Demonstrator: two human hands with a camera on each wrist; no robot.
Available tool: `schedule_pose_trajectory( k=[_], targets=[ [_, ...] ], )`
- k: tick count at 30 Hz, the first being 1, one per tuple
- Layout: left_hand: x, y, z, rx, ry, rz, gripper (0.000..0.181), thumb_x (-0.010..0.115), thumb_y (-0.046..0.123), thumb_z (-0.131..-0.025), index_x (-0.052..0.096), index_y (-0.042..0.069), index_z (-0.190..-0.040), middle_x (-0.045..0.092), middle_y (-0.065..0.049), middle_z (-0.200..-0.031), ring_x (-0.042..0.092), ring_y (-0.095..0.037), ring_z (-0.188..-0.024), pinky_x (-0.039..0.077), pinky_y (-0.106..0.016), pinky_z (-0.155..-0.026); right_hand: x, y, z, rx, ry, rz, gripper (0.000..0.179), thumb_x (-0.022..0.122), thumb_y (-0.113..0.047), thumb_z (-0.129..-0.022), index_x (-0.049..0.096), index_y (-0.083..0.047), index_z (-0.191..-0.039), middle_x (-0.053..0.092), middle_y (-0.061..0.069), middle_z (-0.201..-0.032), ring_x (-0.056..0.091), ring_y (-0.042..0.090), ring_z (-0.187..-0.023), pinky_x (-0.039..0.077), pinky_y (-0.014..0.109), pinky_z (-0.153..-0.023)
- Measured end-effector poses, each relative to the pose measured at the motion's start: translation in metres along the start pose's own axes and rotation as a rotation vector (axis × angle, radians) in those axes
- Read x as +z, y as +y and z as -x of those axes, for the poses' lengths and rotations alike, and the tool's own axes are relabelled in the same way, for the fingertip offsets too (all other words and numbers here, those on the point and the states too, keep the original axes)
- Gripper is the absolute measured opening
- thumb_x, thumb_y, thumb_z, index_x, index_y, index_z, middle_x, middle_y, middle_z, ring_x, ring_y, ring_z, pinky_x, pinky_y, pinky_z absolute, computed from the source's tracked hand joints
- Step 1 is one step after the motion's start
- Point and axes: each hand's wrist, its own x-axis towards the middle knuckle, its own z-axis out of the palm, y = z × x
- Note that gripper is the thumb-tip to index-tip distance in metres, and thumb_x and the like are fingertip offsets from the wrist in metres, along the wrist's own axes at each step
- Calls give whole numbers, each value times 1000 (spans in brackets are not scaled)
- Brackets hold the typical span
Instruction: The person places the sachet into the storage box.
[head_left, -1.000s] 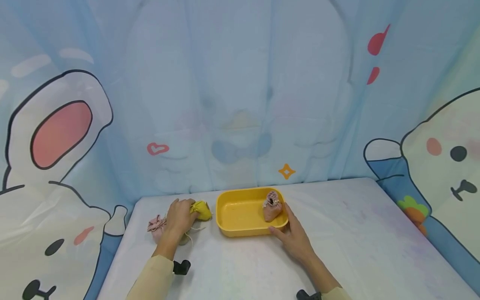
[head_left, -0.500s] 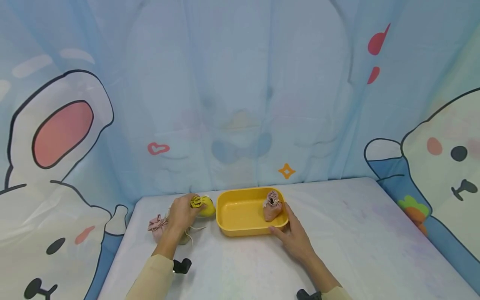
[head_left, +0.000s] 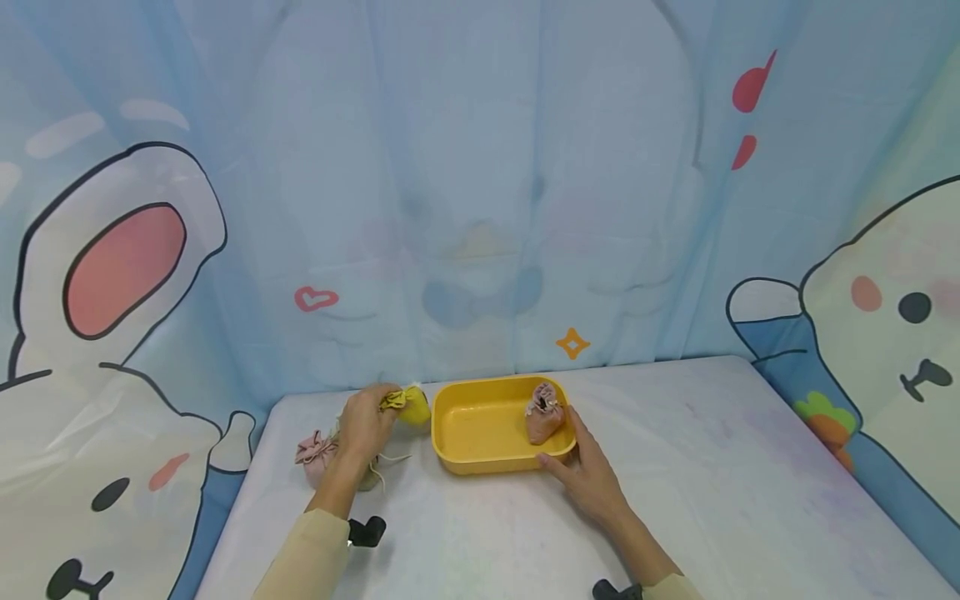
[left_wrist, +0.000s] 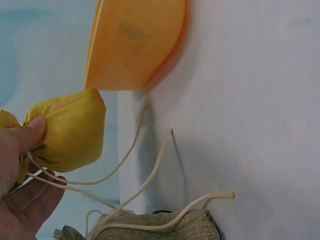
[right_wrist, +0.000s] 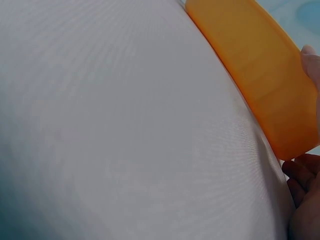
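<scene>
The left hand [head_left: 365, 423] pinches the yellow drawstring pouch [left_wrist: 71, 132] by its neck, just left of the yellow tray [head_left: 480, 429]. The right hand [head_left: 592, 479] grips the tray's right end, beside the pink pouch [head_left: 544, 423] inside.

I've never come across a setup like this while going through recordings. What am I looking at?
There is no machine, only a person working bare-handed. The wide picture comes from a head-worn camera, the two close ones from cameras on the wrists. The left hand pinches a yellow drawstring pouch beside a yellow plastic tray. The right hand holds the tray's right end. One pink drawstring pouch sits inside the tray; another pink pouch and a grey-brown pouch lie on the white-covered table.
</scene>
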Motion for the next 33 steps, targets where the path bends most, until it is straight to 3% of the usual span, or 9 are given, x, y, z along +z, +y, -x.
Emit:
schedule_pose_trajectory(
  k=[11,18,27,33],
  targets=[
    [6,16,-2,14,28,125,17,73,16,-99,67,15,-114,77,-10,-106,69,-24,-87,55,-39,-74,0,-2,1,-8,9,2,104,72,-53,-95,11,-11,-168,21,18,-172,24,43,-157,23,62,-125],
    [11,38,-10,120,19,218,14,72,20,-100,67,14,-111,74,-7,-97,62,-19,-76,48,-34,-66,1,-3,1,-10,17,-7,102,71,-53,-96,11,-12,-168,20,17,-173,24,41,-158,23,61,-126],
    [20,62,-16,156,-44,237,15,72,11,-98,66,14,-112,77,-9,-109,73,-25,-95,59,-39,-77,1,-2,1,-5,11,8,102,71,-52,-96,11,-12,-168,20,18,-173,24,43,-157,23,62,-125],
    [32,72,-12,188,-84,229,18,75,12,-97,67,14,-112,78,-8,-111,75,-26,-98,61,-41,-81,2,-2,1,5,10,1,103,72,-52,-96,11,-13,-168,20,17,-173,24,42,-158,23,61,-126]
  ],
)
